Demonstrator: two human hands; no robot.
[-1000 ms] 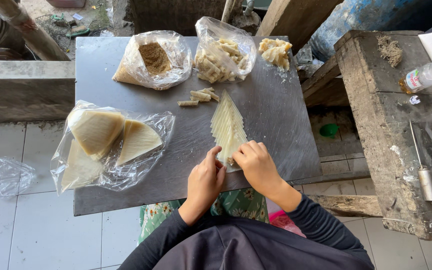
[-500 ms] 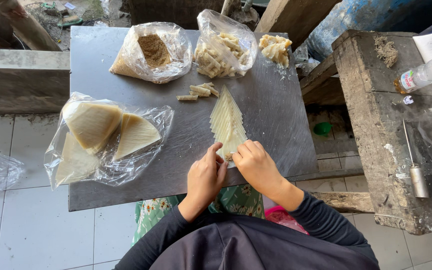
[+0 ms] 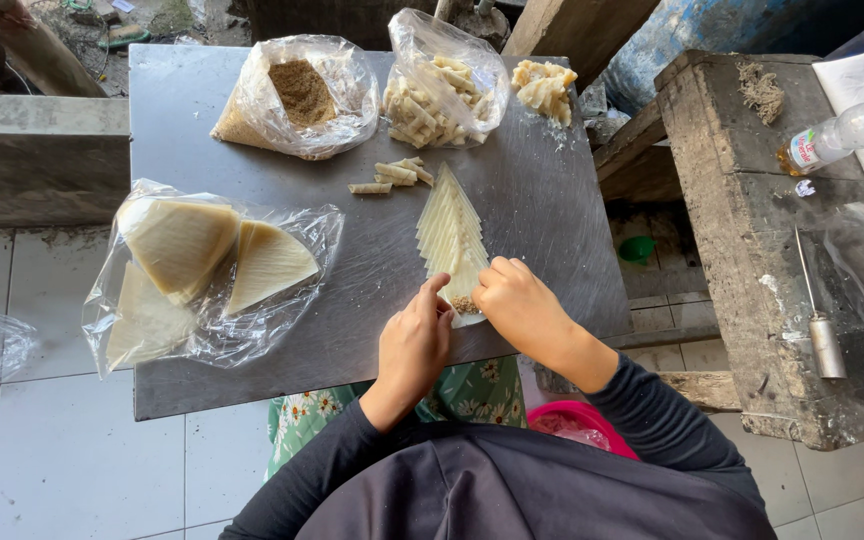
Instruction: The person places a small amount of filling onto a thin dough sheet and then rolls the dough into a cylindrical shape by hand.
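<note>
A fanned row of pale triangular wrappers (image 3: 449,232) lies on the grey metal table (image 3: 352,300). My left hand (image 3: 414,345) and my right hand (image 3: 514,303) meet at the nearest wrapper, where a small pinch of brown filling (image 3: 464,304) sits. Fingers of both hands pinch and fold that wrapper's near edge. A few finished small rolls (image 3: 392,176) lie just beyond the row.
A plastic bag of triangular wrapper stacks (image 3: 202,270) lies at the left. Bags of brown filling (image 3: 297,95) and of finished rolls (image 3: 442,90) sit at the back, with a loose pile (image 3: 544,86). A wooden bench (image 3: 752,230) with a bottle (image 3: 847,130) stands right.
Both hands stay at the near wrapper with only small finger movements. The view has shifted slightly.
</note>
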